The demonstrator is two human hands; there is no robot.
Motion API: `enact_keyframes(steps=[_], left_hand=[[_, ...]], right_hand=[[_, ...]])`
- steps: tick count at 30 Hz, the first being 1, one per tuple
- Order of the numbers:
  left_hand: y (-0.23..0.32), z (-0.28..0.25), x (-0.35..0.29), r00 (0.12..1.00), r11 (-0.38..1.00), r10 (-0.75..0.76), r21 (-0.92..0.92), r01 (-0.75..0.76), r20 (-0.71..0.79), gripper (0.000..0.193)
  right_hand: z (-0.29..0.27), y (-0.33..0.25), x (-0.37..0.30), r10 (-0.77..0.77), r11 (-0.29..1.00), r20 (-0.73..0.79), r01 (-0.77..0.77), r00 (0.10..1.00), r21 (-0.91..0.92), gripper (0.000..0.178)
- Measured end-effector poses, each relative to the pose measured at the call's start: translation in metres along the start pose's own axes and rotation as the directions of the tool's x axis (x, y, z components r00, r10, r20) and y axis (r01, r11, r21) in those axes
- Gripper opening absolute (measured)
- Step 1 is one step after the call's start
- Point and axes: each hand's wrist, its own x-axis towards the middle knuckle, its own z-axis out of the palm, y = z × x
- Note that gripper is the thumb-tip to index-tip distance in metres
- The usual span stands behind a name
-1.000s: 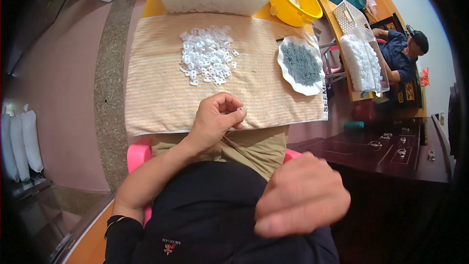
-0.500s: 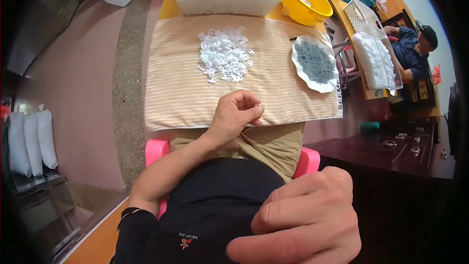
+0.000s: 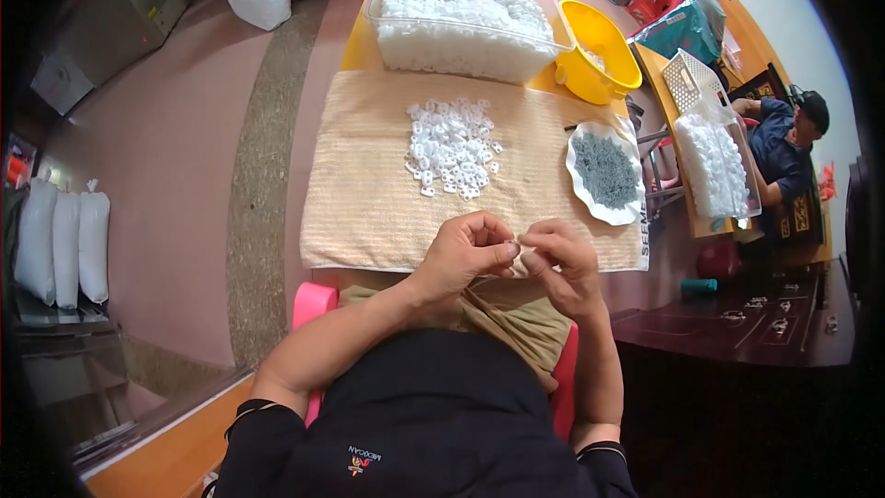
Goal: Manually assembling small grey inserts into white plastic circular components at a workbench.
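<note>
My left hand (image 3: 464, 251) is closed in a pinch over the near edge of a striped beige towel (image 3: 359, 171). Its fingertips meet those of my right hand (image 3: 570, 267), whose thumb and fingers are also drawn together. Whatever lies between them is too small to make out. Ahead of my hands, small white plastic pieces with holes (image 3: 452, 149) are heaped on the towel. To the right, a white wavy-rimmed plate (image 3: 616, 216) bears a mass of tiny grey-blue pieces (image 3: 604, 171).
Beyond the towel stand a clear bin (image 3: 461, 53) full of white pieces and a yellow basin (image 3: 599, 88). At the right, a person in dark clothes (image 3: 779, 143) sits by another bin of white pieces (image 3: 712, 166). White sacks (image 3: 92, 249) stand at the left.
My right hand has moved from close below the camera, forward to meet my left hand's fingertips. The view has tilted up, showing more of the far side.
</note>
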Motion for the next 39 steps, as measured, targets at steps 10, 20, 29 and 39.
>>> enact_keyframes(steps=[10,20,29,39], left_hand=[[-0.002,0.001,0.001,0.995,0.999,-0.029,-0.029,0.031,0.093,0.013],[0.005,0.003,-0.001,0.981,0.985,-0.162,-0.049,0.167,0.104,0.013],[0.005,0.002,-0.003,0.979,0.976,-0.168,-0.119,0.182,0.116,0.01],[-0.002,-0.004,0.005,0.989,0.977,-0.15,-0.154,0.147,-0.009,0.014]], right_hand=[[0.0,0.025,-0.011,0.188,0.974,0.098,-0.198,0.977,0.107,0.014],[0.0,0.029,-0.014,0.081,0.958,0.099,-0.105,0.992,0.265,0.014],[0.006,0.025,-0.016,0.132,0.986,0.081,-0.139,0.988,0.088,0.007],[0.018,0.02,-0.007,0.371,0.861,-0.082,-0.31,0.925,0.403,0.006]])
